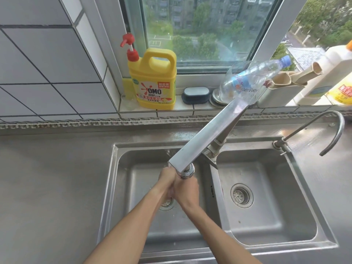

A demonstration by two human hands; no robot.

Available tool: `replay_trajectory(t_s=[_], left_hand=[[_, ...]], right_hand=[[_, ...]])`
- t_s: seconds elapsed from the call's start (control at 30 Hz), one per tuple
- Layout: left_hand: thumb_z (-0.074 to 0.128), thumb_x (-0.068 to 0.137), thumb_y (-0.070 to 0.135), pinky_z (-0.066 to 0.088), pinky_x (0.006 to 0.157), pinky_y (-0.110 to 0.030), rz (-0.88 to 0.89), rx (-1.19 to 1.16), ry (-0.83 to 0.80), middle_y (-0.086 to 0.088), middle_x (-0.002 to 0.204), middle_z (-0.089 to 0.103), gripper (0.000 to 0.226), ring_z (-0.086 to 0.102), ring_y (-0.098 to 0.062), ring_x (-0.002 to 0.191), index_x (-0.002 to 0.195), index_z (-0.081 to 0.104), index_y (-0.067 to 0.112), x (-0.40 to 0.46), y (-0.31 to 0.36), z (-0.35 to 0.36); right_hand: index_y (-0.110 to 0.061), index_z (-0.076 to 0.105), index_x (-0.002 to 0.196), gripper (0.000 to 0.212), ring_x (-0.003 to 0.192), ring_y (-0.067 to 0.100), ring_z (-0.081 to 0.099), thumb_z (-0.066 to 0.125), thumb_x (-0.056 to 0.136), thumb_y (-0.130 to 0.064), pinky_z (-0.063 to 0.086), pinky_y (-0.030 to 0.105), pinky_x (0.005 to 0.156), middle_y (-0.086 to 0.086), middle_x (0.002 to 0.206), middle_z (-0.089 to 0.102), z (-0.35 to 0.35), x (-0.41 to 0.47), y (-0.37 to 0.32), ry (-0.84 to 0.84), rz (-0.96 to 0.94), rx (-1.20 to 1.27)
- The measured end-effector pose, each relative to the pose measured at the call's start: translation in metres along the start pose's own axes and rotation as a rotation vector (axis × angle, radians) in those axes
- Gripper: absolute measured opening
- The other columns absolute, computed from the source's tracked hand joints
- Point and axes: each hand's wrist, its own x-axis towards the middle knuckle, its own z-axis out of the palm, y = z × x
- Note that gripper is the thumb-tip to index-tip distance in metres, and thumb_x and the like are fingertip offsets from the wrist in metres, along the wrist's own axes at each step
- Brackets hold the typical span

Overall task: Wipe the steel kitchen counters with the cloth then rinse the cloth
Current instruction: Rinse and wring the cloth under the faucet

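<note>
My left hand (167,178) and my right hand (187,189) are pressed together over the left basin (131,168) of the steel double sink. They sit right under the head (185,172) of the long flat spout (205,134). No cloth shows anywhere in view. The spout head and the hands themselves hide my fingers, so I cannot tell whether anything is held between them. The left drain (166,203) shows just below my wrists. The steel counter (47,187) stretches to the left of the sink.
The right basin (266,216) holds only its strainer (241,195). A thin gooseneck tap (333,134) stands at the sink's right rear. On the window sill are a yellow detergent jug (152,82), a blue-grey brush (195,95), a lying clear plastic bottle (251,80) and other bottles at the right.
</note>
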Motion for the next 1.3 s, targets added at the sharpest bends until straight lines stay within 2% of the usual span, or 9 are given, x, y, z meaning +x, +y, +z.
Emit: replay_trajectory(t_s=[0.23,0.33,0.47,0.6,0.77,0.87,1.0,1.17,1.3], left_hand=[[0.073,0.083,0.023,0.051,0.065,-0.025,-0.059,-0.06,-0.151,0.002,0.073,0.071,0.01,0.064,-0.01,0.066,0.08,0.066,0.017,-0.018,-0.007,0.011],[0.079,0.053,0.043,0.052,0.077,-0.028,0.01,0.091,-0.133,0.002,0.088,0.076,0.047,0.067,-0.011,0.082,0.09,0.07,0.016,-0.02,-0.007,0.001],[0.06,0.102,0.046,0.057,0.061,-0.024,0.017,0.142,-0.027,-0.001,0.092,0.08,0.036,0.075,-0.015,0.077,0.105,0.073,0.012,-0.017,-0.008,-0.029],[0.061,0.101,0.015,0.064,0.064,-0.042,0.025,0.269,-0.028,-0.017,0.103,0.067,0.012,0.066,-0.02,0.075,0.11,0.066,0.008,-0.017,-0.018,-0.059],[0.058,0.087,-0.005,0.051,0.106,-0.036,0.164,0.471,-0.217,-0.004,0.154,0.051,0.077,0.056,-0.02,0.133,0.157,0.037,0.019,-0.023,-0.019,-0.065],[0.063,0.079,0.021,0.045,0.117,-0.042,0.11,0.382,-0.416,0.003,0.142,0.066,0.068,0.06,-0.019,0.133,0.146,0.055,0.031,-0.027,-0.011,-0.057],[0.071,0.086,0.035,0.05,0.071,-0.013,0.153,0.473,-0.414,0.017,0.087,0.077,0.007,0.07,-0.002,0.083,0.085,0.078,0.037,-0.028,-0.007,-0.053],[0.072,0.096,0.027,0.057,0.074,-0.021,0.133,0.31,-0.302,0.0,0.105,0.081,0.02,0.074,-0.008,0.09,0.113,0.074,0.015,-0.016,-0.013,-0.054],[0.07,0.099,0.026,0.053,0.087,-0.041,-0.015,0.05,-0.242,-0.02,0.114,0.077,0.038,0.071,-0.03,0.099,0.123,0.068,-0.003,-0.016,-0.011,-0.044]], right_hand=[[-0.006,0.052,0.104,0.026,0.102,0.04,0.067,0.061,0.099,-0.03,0.048,0.039,0.075,0.016,0.109,0.07,-0.023,0.033,-0.002,0.073,-0.018,-0.091],[0.0,0.061,0.105,0.029,0.106,0.039,0.067,0.058,0.103,-0.029,0.045,0.036,0.076,0.018,0.112,0.07,-0.024,0.053,0.006,0.046,0.035,-0.069],[-0.004,0.067,0.09,0.03,0.081,0.025,0.068,0.063,0.102,-0.031,0.056,0.034,0.065,0.015,0.096,0.074,-0.031,0.061,0.015,-0.069,0.223,0.442],[-0.007,0.07,0.092,0.028,0.068,0.019,0.07,0.087,0.072,-0.017,0.057,0.029,0.057,0.014,0.087,0.073,-0.037,0.05,0.025,-0.376,0.226,0.505],[-0.001,0.073,0.098,0.028,0.077,0.028,0.066,0.087,0.08,-0.017,0.052,0.032,0.067,0.019,0.088,0.068,-0.037,0.045,0.031,-0.534,0.177,0.453],[0.006,0.073,0.112,0.041,0.088,0.029,0.069,0.08,0.082,-0.022,0.053,0.034,0.074,0.017,0.097,0.073,-0.039,0.046,0.029,-0.636,0.141,0.401],[0.004,0.074,0.115,0.037,0.095,0.025,0.072,0.071,0.092,-0.025,0.058,0.032,0.074,0.019,0.11,0.077,-0.045,0.052,0.024,-0.663,0.106,0.406],[0.001,0.076,0.109,0.027,0.087,0.025,0.066,0.074,0.094,-0.022,0.055,0.037,0.076,0.014,0.099,0.073,-0.042,0.052,0.034,-0.407,0.135,0.428],[-0.015,0.075,0.114,0.039,0.102,0.029,0.075,0.061,0.1,-0.048,0.061,0.046,0.088,0.007,0.112,0.079,-0.028,0.031,0.043,-0.427,0.252,0.489]])
